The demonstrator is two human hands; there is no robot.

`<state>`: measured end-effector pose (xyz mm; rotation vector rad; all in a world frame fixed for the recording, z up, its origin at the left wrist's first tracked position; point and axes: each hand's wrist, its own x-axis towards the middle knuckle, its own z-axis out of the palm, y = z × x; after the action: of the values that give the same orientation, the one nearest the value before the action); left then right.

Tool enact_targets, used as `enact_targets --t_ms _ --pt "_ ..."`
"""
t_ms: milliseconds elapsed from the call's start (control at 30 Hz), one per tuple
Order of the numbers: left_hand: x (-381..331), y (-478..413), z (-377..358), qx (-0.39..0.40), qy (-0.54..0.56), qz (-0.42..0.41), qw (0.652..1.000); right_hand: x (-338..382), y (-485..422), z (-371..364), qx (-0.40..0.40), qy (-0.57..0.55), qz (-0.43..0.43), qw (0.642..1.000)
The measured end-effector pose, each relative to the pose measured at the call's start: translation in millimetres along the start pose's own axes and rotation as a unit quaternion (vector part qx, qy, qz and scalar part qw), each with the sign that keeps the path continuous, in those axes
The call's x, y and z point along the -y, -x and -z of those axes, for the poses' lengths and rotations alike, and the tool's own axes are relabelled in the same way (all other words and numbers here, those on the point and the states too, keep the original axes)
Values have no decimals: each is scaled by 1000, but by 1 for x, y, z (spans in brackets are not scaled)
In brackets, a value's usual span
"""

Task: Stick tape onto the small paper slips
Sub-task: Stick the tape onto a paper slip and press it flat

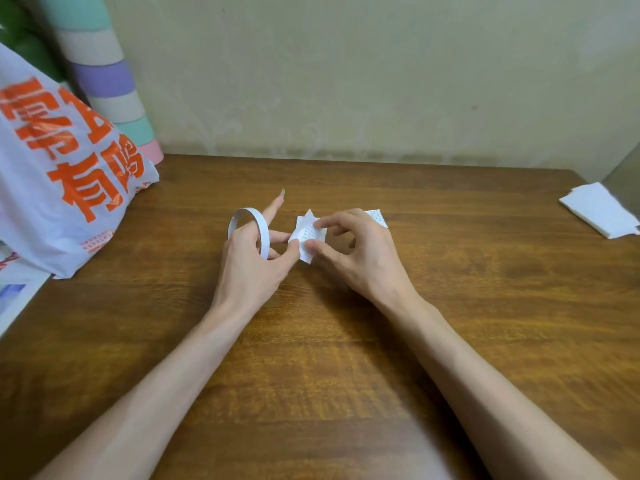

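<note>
A thin white tape roll (pixel 264 233) hangs like a ring around the fingers of my left hand (pixel 254 261). That hand's thumb and fingertips pinch the left edge of a small crumpled printed paper slip (pixel 309 237), held just above the wooden table (pixel 346 341). My right hand (pixel 356 251) pinches the same slip from the right with thumb and forefinger. My left forefinger points away toward the wall. Another printed slip (pixel 377 216) lies on the table, mostly hidden behind my right hand.
A white plastic bag with orange lettering (pixel 59 174) stands at the table's left. Behind it leans a roll striped in pastel colours (pixel 107 81). A stack of white paper (pixel 601 209) lies at the far right edge. A wall closes the table's back.
</note>
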<state>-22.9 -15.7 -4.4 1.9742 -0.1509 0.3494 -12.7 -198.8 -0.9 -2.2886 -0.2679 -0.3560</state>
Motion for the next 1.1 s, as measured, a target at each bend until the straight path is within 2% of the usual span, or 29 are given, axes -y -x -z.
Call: enact_targets --t_ms 200,467,767,900,1100 --pt "-4 2 3 36 -127 -62 989 1 0 14 23 -29 12 999" --pt "-4 2 2 46 -101 -38 993 -12 8 25 69 -60 -92 992" --pt "-5 5 0 58 -146 -85 984 -16 17 32 74 24 -66 995" --pt "-4 3 -1 35 -85 -51 994 -20 18 34 84 36 -62 994" --pt "-9 4 2 61 60 9 996 -20 18 36 66 37 -49 996"
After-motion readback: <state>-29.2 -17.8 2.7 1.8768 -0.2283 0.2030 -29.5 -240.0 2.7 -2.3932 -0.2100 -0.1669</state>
